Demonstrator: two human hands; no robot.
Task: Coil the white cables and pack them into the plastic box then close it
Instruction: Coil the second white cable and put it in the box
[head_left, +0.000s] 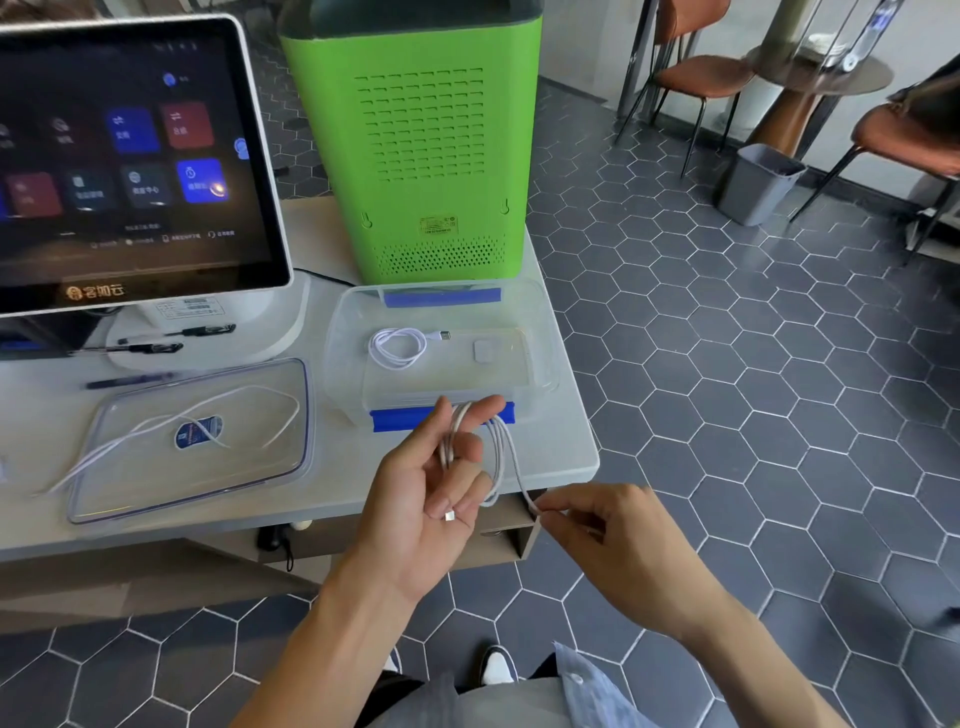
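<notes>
My left hand (436, 488) is raised in front of the table edge with a white cable (500, 452) wound in loops around its fingers; a metal plug end lies against the palm. My right hand (613, 540) pinches the free end of that same cable just to the right. The clear plastic box (540, 364) with blue clips stands open on the table, holding one coiled white cable (397, 347) and a small white adapter (484, 351). Its clear lid (104, 488) lies to the left, with another loose white cable (156, 423) draped across it.
A green appliance (421, 145) stands behind the box. A touchscreen terminal (130, 156) fills the left, with pens (202, 330) by its base. The table's right edge drops to a hexagon-tiled floor; chairs (696, 78) and a grey bin (758, 182) stand beyond.
</notes>
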